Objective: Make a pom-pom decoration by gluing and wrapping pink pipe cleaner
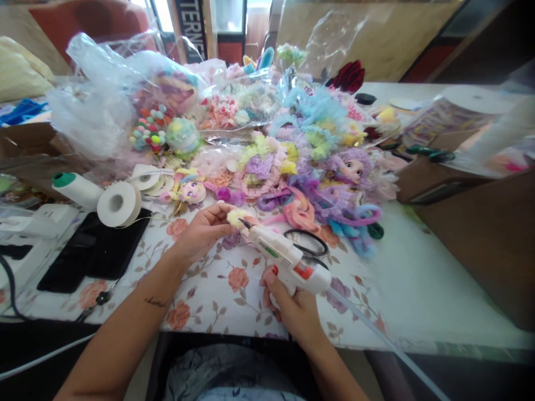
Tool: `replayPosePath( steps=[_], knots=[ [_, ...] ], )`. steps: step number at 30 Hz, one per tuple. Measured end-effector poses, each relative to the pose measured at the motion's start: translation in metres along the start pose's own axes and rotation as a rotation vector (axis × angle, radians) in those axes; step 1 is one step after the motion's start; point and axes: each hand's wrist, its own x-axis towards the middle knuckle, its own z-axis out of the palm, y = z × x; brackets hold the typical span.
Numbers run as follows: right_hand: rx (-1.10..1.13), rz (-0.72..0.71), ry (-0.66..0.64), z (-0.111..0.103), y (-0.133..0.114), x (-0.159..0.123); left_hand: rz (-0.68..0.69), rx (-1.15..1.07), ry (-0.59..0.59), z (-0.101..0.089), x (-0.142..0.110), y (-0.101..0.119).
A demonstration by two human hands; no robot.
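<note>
The left hand [204, 228] pinches a yellow pompom [234, 217]; the right hand [292, 303] is clenched around a white glue gun [288, 259], its nozzle touching the pompom. At 11 o'clock, a plastic bag [100, 94] holds coloured pompoms. Scissors [307, 242] lie at 1 o'clock. The floral tablecloth [217, 301] is bare toward the near edge.

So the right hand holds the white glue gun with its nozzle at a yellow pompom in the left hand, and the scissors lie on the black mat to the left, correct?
Not quite. The head view shows the right hand holding the glue gun at the yellow pompom in the left hand, but the scissors lie on the floral tablecloth just behind the gun, not on the black mat.
</note>
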Motion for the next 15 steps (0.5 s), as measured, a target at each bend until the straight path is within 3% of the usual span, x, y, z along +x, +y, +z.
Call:
replayPosePath(
  steps=[15],
  knots=[
    [-0.037, -0.021, -0.014, -0.0012, 0.0012, -0.0007, -0.006, 0.008, -0.006, -0.0012, 0.0009, -0.0006]
  ],
)
